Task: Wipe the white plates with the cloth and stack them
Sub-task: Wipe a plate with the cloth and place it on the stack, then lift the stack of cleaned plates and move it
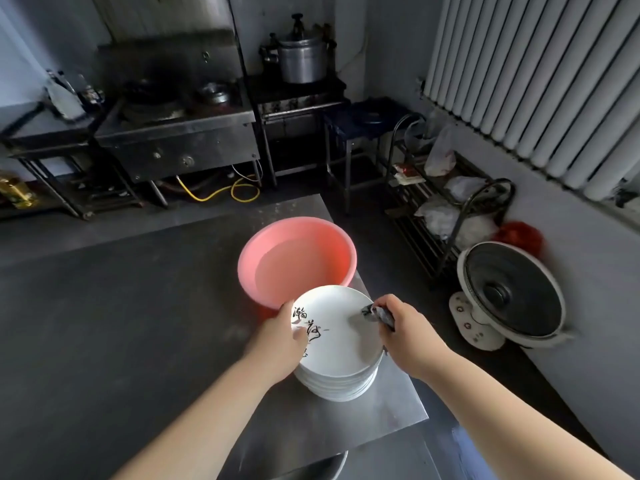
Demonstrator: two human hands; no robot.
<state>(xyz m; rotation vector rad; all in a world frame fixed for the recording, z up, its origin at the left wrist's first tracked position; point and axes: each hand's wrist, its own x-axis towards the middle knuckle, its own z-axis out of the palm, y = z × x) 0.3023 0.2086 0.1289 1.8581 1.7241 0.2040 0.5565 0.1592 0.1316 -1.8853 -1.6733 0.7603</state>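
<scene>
The stainless steel table fills the near left of the scene, its right corner bearing a pink plastic basin with water in it and, just nearer, a stack of white plates. The top plate, marked with black brush-style characters on its left half, sits tilted on the stack, its far rim overlapping the basin's near edge.

The left hand grips the top plate at its left rim, thumb curled over onto the face beside the characters, the other fingers hidden beneath. The right hand is closed round a small dark cloth, pinching it between thumb and fingers; the cloth's end touches the plate's face near the right rim. Both forearms reach in from the near edge, bare, converging on the plate.

Past the table, a dark wok range stands against the far wall, a yellow hose coiled on the floor beneath it. To its right a metal pressure cooker sits on a lower stove. On the right, a white radiator hangs on the wall, a wire rack with plastic bags stands below it, and a white electric fan tilts upward on the floor near the table's corner.
</scene>
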